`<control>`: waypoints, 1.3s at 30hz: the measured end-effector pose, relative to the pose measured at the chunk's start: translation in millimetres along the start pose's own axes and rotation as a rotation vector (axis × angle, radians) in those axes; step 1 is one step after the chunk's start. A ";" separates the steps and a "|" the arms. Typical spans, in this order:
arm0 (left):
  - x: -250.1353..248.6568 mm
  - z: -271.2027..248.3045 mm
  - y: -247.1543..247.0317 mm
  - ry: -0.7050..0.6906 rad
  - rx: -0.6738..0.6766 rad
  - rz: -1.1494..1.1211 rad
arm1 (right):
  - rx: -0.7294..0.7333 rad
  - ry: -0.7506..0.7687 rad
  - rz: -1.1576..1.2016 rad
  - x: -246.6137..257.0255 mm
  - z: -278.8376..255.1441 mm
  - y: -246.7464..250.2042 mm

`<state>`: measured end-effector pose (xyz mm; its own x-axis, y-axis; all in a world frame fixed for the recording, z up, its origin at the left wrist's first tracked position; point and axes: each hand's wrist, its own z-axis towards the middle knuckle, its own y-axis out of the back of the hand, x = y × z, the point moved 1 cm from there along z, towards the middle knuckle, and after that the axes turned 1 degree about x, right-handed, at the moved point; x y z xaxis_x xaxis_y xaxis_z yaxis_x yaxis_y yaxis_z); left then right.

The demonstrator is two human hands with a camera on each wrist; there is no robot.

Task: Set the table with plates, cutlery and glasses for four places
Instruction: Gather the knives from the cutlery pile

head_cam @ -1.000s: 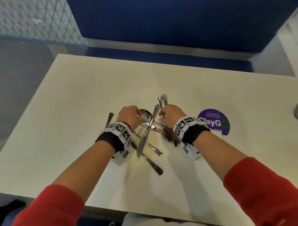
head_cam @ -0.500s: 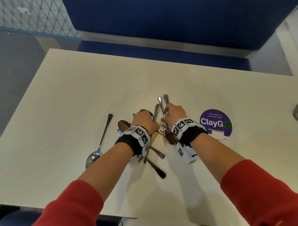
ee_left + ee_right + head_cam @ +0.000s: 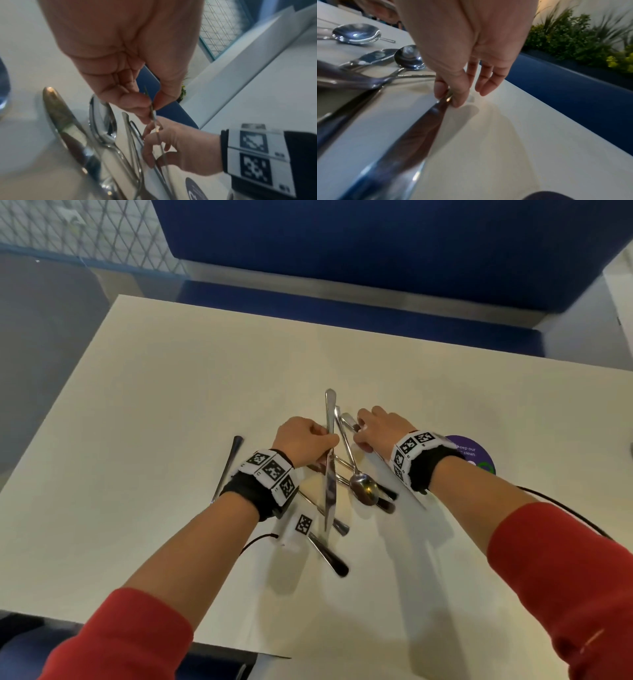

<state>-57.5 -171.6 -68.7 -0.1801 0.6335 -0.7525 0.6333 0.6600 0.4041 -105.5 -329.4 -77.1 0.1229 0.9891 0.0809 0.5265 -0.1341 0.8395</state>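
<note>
While both forearms in red sleeves (image 3: pixel 113 635) are reaching in over the near edge of the tabletop (image 3: pixel 137 412), a pile of cutlery (image 3: pixel 342 494) is lying crossed near its middle, one handle pointing toward the near edge. The left hand (image 3: pixel 303 445) is pinching a knife (image 3: pixel 330 474) between thumb and fingertips, holding it over the pile. Just beyond, the right hand (image 3: pixel 378 429) is gripping another knife (image 3: pixel 412 135) at its handle, the other fingers hanging loose. A single spoon (image 3: pixel 227 467) is lying apart toward the left edge, and a purple sticker (image 3: pixel 476 455) is sitting toward the right.
</note>
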 end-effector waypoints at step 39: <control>-39.1 -27.8 -11.9 -0.382 0.055 -0.393 | -0.976 -0.068 0.761 -4.2 -67.9 51.3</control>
<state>-78.9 -193.0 -29.7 -0.1313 0.1453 -0.9806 0.6136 0.7888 0.0347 -136.1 -336.3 2.2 0.1815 0.6702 0.7196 -0.5414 -0.5428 0.6420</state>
